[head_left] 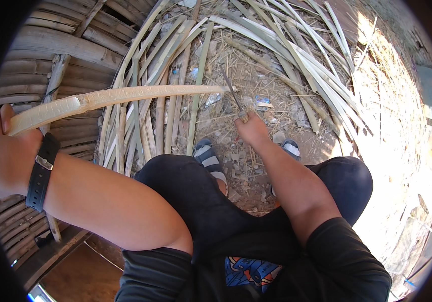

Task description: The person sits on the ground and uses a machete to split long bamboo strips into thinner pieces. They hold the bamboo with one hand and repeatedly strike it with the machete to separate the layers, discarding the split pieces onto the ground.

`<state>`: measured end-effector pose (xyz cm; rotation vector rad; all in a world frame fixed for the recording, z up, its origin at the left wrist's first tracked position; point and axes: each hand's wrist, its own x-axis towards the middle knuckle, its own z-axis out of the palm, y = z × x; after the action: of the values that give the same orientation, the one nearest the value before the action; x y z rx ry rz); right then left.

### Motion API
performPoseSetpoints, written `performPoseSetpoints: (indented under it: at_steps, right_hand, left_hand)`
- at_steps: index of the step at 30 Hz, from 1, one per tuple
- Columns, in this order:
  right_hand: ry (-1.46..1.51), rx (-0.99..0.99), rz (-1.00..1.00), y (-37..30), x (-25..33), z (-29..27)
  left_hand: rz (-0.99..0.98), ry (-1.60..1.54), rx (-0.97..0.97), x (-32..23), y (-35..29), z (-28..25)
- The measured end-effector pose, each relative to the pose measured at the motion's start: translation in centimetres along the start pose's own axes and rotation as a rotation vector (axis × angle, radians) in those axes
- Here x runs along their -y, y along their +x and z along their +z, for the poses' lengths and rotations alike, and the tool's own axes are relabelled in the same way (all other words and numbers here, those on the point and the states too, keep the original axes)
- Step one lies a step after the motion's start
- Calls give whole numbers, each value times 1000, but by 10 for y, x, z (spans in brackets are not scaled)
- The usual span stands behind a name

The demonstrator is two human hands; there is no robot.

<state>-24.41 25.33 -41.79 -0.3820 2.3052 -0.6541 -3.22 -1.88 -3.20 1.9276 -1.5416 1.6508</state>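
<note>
Littered dirt floor (246,173), centre of frame; slatted bamboo wall (75,48), upper left; loose bamboo strips (202,75), strewn across the top. One pale split-bamboo strip (140,93), running from left edge to upper centre: near end clamped in my left hand (12,146), fingers curled about it at the left rim. One thin-bladed knife (237,101), upper centre: handle wrapped by my right hand (251,130), fingers drawn together around it; blade crosses the strip's far end.
</note>
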Motion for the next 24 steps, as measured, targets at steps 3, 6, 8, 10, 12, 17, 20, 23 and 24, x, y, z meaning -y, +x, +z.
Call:
performPoseSetpoints:
  at_steps: [3, 6, 8, 10, 12, 17, 20, 23, 24]
  right_hand:
    - [-4, 109, -175, -23, 30, -20]
    - [16, 77, -216, -23, 15, -12]
    - [-49, 55, -58, -4, -43, 7]
    - [-94, 62, -3, 7, -57, 9]
    - [-132, 82, -32, 14, -48, -5]
    - [-26, 37, -160, -16, 10, -4]
    - [52, 39, -246, -20, 39, -8]
    - [-15, 0, -265, -13, 19, 0]
    - [-55, -26, -262, -7, -1, 4]
  left_hand:
    - [-6, 14, 23, -2, -2, -3]
    - [-9, 6, 38, -4, -2, -5]
    - [-12, -6, 48, -7, 0, -9]
    - [-12, 5, 68, -5, 2, -5]
    - [-26, -6, 114, -4, 4, -3]
    - [-35, -34, 180, -4, 1, -21]
    - [-30, -30, 76, 0, 1, -3]
    - [69, 57, 61, -3, -10, -32]
    - [88, 71, 49, -4, -9, -37]
